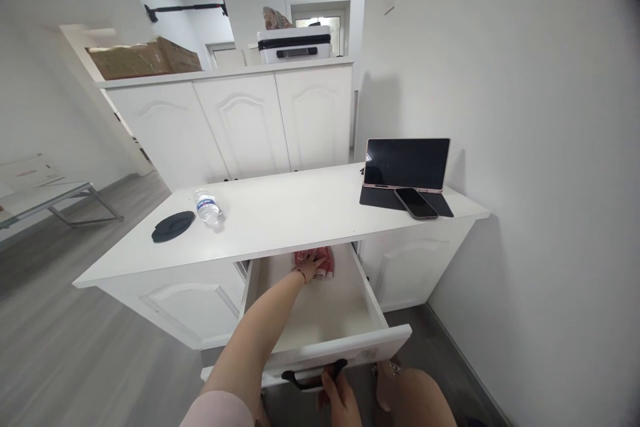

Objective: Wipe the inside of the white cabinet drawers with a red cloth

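Worktop (280,210): bottle (206,207), dark disc (173,227) left; tablet (407,163), phone (415,204) right; front edge overhangs drawer's rear.
Drawer (335,313): pulled out, red cloth (329,261) at back.
Your left hand (311,265): fingers spread, resting on cloth.
Your right hand (341,397): curled around black handle (301,385).

The left hand (309,268) rests on red cloth (329,265) inside a drawer (343,310); the right hand (342,400) holds its handle (306,385).
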Demonstrator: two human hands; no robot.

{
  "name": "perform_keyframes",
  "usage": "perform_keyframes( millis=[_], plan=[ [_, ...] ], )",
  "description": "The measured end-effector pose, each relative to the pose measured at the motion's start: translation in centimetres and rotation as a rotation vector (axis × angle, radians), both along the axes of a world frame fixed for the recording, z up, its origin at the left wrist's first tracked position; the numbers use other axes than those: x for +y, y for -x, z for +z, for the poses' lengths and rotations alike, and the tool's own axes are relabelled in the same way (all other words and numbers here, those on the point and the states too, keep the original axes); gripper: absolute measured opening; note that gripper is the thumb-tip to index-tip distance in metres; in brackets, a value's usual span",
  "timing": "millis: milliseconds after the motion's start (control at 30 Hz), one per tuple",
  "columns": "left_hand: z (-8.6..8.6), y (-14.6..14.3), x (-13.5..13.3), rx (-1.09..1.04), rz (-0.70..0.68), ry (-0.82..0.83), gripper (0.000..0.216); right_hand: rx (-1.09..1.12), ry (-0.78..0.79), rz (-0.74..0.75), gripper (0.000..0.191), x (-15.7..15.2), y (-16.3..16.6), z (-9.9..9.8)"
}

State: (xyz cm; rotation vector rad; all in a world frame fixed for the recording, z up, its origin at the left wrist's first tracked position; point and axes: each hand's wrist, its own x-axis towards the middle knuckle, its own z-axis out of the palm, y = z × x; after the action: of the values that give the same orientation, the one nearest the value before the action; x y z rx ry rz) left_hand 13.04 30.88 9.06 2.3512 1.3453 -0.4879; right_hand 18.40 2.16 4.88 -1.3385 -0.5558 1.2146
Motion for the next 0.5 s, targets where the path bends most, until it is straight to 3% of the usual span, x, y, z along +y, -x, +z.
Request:
perform_keyframes(
  millis=[300,500],
  plan=[
    [0.8,7.6,-1.2,0.071,0.131,-0.008,0.081,-0.066,-0.013,0.091,0.057,-0.2,-0.6,0.4],
    [1.7,10.4,-2.6,0.073,0.071,0.008,0.085,-0.083,0.013,0.137,0.061,-0.1,-1.2,0.8]
  ],
)
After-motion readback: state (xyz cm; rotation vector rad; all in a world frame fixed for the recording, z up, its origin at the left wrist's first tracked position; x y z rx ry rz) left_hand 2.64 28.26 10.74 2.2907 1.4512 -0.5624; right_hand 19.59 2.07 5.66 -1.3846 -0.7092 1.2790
